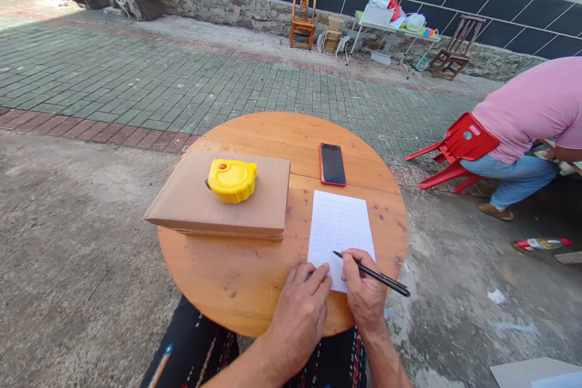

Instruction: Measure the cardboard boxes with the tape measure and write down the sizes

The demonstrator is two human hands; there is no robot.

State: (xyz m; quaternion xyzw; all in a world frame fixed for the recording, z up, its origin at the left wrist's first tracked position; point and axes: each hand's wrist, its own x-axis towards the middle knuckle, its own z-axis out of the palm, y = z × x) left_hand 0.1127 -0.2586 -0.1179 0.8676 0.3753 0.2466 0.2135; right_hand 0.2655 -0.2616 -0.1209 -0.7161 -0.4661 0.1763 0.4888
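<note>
My right hand (364,291) grips a black pen (373,274), its tip resting on the lower part of a white sheet of paper (339,227) covered in small writing. My left hand (300,312) lies flat on the round wooden table (240,279), fingers stretched onto the sheet's lower left corner. A red-edged phone (332,164) lies face up just beyond the paper. To the left, a yellow tape measure (232,180) sits on top of a brown cardboard box (218,203).
A person in a pink shirt (531,109) bends over on a red plastic chair (454,151) at the right. Wooden chairs (303,14) and a small cluttered table (395,24) stand by the far tiled wall. A bottle (541,244) and scraps lie on the concrete.
</note>
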